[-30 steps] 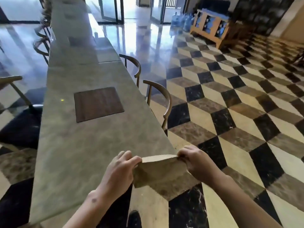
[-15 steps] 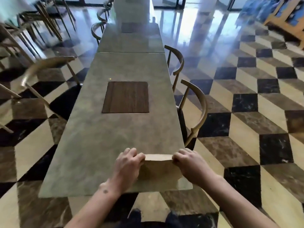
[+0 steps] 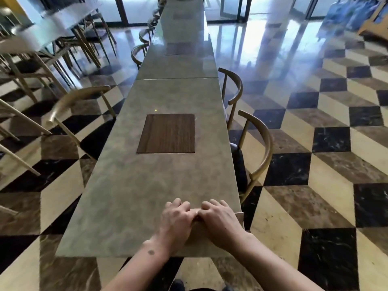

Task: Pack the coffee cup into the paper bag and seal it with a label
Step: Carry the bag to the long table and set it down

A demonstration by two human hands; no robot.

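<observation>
A brown paper bag (image 3: 198, 234) stands near the front edge of the long grey table (image 3: 130, 206), mostly hidden under my hands. My left hand (image 3: 176, 219) and my right hand (image 3: 219, 220) meet over its top, fingers curled round the top edge and knuckles nearly touching. A corner of the bag (image 3: 239, 216) shows to the right of my right hand. No coffee cup or label is visible.
A dark wooden inlay (image 3: 168, 133) sits in the table's middle. Curved-back wooden chairs (image 3: 258, 148) stand along the right side, and another chair (image 3: 79, 97) on the left. The floor is glossy checkered tile (image 3: 315, 164). More tables and chairs fill the far left.
My hands have come together over the bag's top, closing the gap between them. The bag has moved from beside the table to its front edge, and my view has swung left.
</observation>
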